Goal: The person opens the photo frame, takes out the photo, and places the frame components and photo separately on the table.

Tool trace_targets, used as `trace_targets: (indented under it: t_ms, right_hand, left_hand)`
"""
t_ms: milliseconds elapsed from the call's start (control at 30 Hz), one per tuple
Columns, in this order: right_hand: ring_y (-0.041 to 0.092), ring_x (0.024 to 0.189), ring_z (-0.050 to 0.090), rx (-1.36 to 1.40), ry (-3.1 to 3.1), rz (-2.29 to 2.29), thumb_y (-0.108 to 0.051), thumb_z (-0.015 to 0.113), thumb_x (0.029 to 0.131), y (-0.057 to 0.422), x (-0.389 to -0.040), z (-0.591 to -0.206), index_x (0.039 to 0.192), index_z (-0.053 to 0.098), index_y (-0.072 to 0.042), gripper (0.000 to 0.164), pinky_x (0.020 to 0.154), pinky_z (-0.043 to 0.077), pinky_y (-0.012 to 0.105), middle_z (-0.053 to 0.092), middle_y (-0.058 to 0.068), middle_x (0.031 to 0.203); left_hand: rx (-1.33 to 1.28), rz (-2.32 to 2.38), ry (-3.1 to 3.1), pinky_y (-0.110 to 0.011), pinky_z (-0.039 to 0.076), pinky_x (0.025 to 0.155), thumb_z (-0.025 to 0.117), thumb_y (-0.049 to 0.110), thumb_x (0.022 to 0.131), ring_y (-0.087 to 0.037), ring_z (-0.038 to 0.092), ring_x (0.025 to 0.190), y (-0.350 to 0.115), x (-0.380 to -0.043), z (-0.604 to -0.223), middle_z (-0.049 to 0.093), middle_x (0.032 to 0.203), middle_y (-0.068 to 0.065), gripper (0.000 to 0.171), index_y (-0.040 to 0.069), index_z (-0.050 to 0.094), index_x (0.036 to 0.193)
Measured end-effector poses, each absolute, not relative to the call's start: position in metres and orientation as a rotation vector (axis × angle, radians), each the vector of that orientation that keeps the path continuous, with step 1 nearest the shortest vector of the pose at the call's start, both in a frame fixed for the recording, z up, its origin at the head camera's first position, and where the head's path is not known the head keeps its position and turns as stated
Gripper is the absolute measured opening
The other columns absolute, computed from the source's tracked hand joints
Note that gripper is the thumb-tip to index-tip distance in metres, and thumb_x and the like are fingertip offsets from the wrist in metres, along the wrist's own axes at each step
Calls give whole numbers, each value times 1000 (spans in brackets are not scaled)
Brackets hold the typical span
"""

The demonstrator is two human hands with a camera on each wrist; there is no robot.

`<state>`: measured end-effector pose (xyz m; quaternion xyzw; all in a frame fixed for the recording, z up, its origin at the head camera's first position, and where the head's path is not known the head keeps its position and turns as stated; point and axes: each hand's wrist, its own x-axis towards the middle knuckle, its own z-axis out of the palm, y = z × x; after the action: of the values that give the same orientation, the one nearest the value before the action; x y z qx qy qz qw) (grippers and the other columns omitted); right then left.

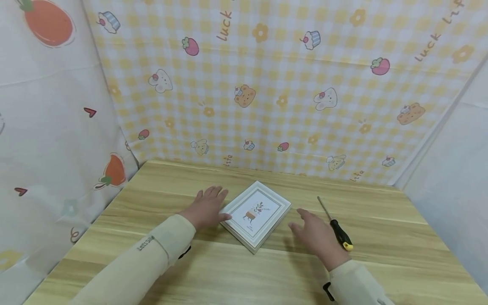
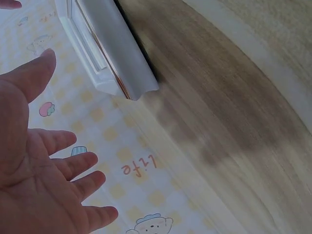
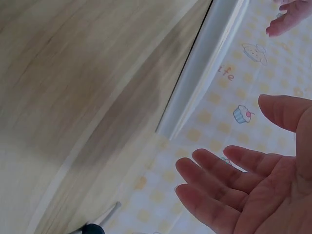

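Note:
A white picture frame point(image 1: 256, 216) lies flat on the wooden table, turned cornerwise, with a plant-in-a-pot print facing up. My left hand point(image 1: 206, 208) hovers by the frame's left corner, its fingers spread and its thumb near the edge. To the right of the frame is my right hand point(image 1: 315, 236), fingers extended and holding nothing. In the left wrist view the left hand point(image 2: 53, 165) appears apart from the frame's side point(image 2: 122, 48). The right wrist view likewise shows a gap between the right hand point(image 3: 253, 180) and the frame point(image 3: 195, 73).
A screwdriver point(image 1: 335, 226) with a black and yellow handle lies on the table point(image 1: 213, 271), just right of my right hand. Behind the table hangs a yellow checked cloth point(image 1: 267, 118); a white printed cloth point(image 1: 57, 127) covers the left side.

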<state>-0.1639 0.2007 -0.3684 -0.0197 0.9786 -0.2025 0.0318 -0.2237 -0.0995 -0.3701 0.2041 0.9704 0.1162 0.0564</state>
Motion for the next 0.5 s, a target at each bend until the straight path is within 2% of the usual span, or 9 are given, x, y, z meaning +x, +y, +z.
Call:
trace_targets:
  t_ms: [300,500]
  right_hand:
    - [43,115,55,12,2925,-737,-33,61,93,188,-172,-377,136,47,4,58,93,44,55,58,25,127]
    - [40,110,59,-2,2935,-713,-30,61,92,180,-176,-382,131,51,5,53,91,46,54,63,22,120]
  left_hand:
    - [625,366,2935,-60,20,110,63,42,91,-38,25,141,-97,-235,-372,31,152,-21,75,3,33,147]
    - [624,364,2932,-57,29,108,62,37,93,-40,31,137,-96,-238,-371,38,147,-22,67,0,38,144]
